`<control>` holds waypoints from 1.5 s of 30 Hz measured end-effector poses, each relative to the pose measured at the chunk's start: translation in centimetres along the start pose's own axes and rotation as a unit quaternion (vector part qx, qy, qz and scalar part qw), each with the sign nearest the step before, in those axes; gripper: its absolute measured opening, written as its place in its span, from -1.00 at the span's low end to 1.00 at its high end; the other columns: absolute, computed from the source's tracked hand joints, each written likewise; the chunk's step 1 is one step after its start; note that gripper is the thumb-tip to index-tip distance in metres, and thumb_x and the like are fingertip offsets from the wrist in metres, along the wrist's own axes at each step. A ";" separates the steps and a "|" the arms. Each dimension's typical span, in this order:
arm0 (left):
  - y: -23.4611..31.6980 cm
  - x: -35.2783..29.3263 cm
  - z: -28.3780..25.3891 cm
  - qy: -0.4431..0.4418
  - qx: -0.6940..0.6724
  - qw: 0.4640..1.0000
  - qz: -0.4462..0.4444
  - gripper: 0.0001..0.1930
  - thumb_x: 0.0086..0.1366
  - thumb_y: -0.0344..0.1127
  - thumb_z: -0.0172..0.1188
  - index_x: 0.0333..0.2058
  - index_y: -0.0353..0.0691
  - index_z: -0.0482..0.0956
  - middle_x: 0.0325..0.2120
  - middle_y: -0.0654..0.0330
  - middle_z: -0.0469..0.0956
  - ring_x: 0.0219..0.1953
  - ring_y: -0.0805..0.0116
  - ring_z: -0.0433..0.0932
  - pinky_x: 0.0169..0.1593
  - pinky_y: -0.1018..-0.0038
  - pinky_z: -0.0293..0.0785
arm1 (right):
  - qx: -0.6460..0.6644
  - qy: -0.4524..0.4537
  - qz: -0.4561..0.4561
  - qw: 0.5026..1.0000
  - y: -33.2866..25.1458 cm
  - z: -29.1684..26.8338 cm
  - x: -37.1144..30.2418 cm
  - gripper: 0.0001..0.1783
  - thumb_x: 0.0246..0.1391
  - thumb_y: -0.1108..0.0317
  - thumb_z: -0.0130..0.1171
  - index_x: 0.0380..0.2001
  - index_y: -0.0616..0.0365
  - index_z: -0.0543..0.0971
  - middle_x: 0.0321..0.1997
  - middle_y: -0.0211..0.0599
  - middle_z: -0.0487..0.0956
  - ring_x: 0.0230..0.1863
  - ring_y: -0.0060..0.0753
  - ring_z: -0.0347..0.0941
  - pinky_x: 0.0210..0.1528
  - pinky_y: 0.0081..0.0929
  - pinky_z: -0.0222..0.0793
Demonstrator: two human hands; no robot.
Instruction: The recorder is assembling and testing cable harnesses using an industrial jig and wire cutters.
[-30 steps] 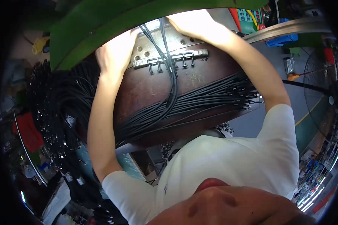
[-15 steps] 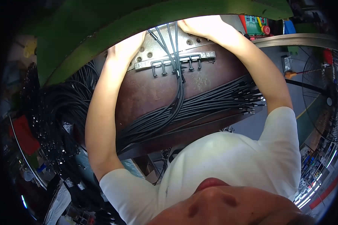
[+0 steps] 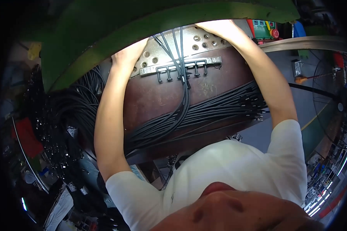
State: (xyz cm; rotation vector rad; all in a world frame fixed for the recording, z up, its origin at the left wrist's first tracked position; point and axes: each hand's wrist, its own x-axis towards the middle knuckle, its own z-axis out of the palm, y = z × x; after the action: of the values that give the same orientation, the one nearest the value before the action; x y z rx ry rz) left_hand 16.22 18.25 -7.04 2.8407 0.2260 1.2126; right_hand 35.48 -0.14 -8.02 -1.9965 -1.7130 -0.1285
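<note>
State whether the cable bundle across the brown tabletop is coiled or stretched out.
Stretched out where visible: the black cables run lengthwise side by side over the tabletop.

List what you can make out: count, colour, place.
Machine cover: one, green, top
Holed plate: one, silvery, between hands
Bar with brackets: one, silvery and black, upper centre
Table: one, reddish brown, centre
Cables crossing bar: several, black, centre
Cable bundle: one, black, table's near side
Cable heap: one, black, left
Control box: one, green and red, upper right
Fan: one, dark, right
Shirt: one, white, lower centre
Left hand: one, bare, partly under cover
Right hand: one, bare, partly under cover
</note>
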 end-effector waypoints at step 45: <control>10.8 -37.2 -16.7 -0.471 0.038 0.837 -0.276 -0.55 0.21 -0.11 0.04 0.01 -0.22 0.47 0.04 -0.12 0.40 0.08 -0.13 0.34 0.16 0.15 0.21 | -0.024 -0.099 0.283 0.954 -9.5 -0.3 -38.9 -0.68 -0.13 0.49 0.12 -0.21 0.12 0.58 -0.16 -0.11 0.56 -0.08 -0.03 0.44 0.00 -0.17 0.31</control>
State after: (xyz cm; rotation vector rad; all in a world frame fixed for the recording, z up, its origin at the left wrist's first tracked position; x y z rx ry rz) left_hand -19.98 1.64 -21.01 2.7160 0.9280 -0.3285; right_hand 18.70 -34.47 -19.85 -2.5220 -1.1815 0.2375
